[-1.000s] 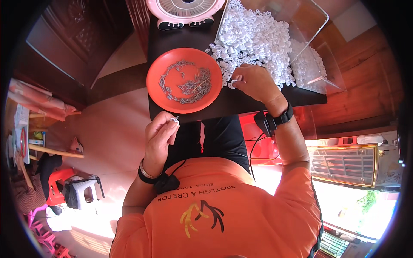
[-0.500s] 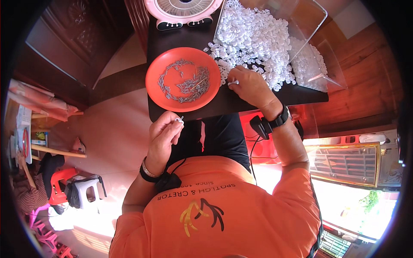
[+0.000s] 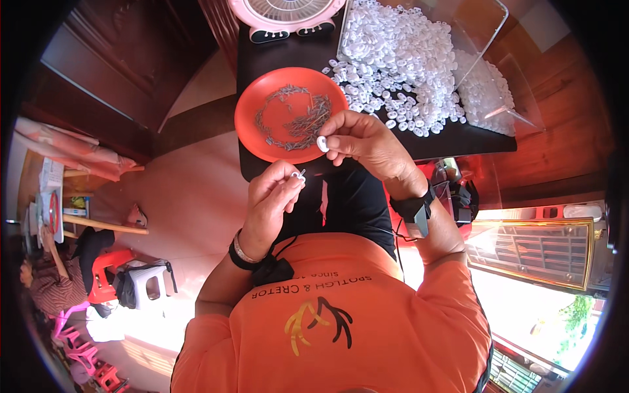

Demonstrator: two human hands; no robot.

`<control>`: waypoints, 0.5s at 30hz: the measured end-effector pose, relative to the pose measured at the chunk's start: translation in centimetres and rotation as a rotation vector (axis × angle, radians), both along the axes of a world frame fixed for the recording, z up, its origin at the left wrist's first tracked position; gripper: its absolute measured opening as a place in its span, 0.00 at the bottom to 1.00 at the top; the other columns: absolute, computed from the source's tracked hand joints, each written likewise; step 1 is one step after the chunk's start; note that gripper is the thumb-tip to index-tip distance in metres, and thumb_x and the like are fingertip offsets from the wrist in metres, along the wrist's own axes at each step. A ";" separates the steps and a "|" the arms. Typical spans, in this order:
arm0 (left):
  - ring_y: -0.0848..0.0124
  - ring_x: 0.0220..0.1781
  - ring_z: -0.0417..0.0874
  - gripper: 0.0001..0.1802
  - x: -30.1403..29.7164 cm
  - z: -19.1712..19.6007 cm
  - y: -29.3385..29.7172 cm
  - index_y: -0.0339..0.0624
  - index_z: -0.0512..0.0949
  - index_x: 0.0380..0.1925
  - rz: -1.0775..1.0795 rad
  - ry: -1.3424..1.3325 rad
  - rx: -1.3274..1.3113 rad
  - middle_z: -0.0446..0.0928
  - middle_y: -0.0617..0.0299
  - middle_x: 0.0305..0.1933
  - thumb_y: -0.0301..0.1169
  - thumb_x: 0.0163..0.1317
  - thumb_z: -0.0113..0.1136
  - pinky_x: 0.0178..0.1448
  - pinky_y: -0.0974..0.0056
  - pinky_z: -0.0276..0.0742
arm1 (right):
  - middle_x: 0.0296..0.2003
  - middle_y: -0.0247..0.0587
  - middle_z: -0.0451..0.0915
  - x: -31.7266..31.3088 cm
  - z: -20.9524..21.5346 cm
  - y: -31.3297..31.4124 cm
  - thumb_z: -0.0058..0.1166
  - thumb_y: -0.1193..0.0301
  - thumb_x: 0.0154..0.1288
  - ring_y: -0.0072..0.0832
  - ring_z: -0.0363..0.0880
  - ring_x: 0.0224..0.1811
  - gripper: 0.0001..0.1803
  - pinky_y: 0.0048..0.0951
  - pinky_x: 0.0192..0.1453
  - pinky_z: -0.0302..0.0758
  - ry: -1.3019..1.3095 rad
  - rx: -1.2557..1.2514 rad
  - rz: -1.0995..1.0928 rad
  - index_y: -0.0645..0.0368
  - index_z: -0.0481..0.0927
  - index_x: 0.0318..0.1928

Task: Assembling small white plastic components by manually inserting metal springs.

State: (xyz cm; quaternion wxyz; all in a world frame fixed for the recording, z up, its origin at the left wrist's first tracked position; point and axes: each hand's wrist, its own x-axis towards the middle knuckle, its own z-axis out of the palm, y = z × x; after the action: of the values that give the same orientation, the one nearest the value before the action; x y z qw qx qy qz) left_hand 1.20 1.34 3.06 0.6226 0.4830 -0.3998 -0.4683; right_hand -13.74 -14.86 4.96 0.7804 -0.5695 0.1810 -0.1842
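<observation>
My left hand (image 3: 270,200) is closed in a pinch in front of the plate, holding a small white plastic piece (image 3: 298,177) with a short grey pin sticking out of it. Up and to the right, my right hand (image 3: 370,145) grips a white oval plastic piece (image 3: 322,144) between thumb and fingertips, over the near right rim of the orange plate (image 3: 249,124). Many thin grey pins (image 3: 304,124) lie in that plate, in a ring and a heap. Beyond my right hand spreads a large pile of white oval pieces (image 3: 400,46) with small holes.
The pile spills from a clear plastic bin (image 3: 488,42) onto the dark table (image 3: 485,141). At the table's far side stands a pink fan (image 3: 288,13). Left on the floor are a red stool (image 3: 108,275) and a white stool (image 3: 151,281); another person (image 3: 59,285) is at the far left.
My right hand has come away from the pile, left and nearer, with a white oval piece in its fingers. The left hand has shifted slightly right and up, keeping its piece.
</observation>
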 end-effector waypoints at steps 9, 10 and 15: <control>0.83 0.18 0.62 0.12 0.3 -0.5 0.3 0.39 0.71 0.27 0.054 0.021 -0.054 0.65 0.69 0.18 0.33 0.67 0.51 0.23 0.75 0.54 | 0.36 0.32 0.79 2.1 0.0 2.5 0.54 0.75 0.66 0.15 0.76 0.32 0.12 0.18 0.38 0.75 -0.075 0.027 0.094 0.63 0.77 0.50; 0.83 0.18 0.62 0.12 0.4 -0.7 0.3 0.39 0.71 0.27 0.064 0.026 -0.055 0.66 0.69 0.18 0.33 0.67 0.51 0.23 0.75 0.54 | 0.36 0.32 0.79 2.2 0.1 2.7 0.54 0.76 0.66 0.15 0.75 0.32 0.12 0.18 0.38 0.75 -0.043 0.021 0.086 0.63 0.77 0.50; 0.83 0.18 0.62 0.11 0.7 -1.2 0.5 0.39 0.71 0.28 0.097 0.052 -0.061 0.66 0.69 0.18 0.34 0.66 0.52 0.22 0.76 0.54 | 0.36 0.32 0.79 2.3 -0.1 2.8 0.53 0.78 0.66 0.14 0.75 0.33 0.11 0.17 0.38 0.75 -0.056 0.011 0.088 0.63 0.77 0.49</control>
State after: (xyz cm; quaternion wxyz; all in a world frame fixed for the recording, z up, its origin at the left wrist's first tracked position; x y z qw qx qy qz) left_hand 1.93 1.82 1.81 0.6691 0.4705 -0.3736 -0.4375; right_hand -11.42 -12.10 4.88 0.7956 -0.5672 0.1350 -0.1644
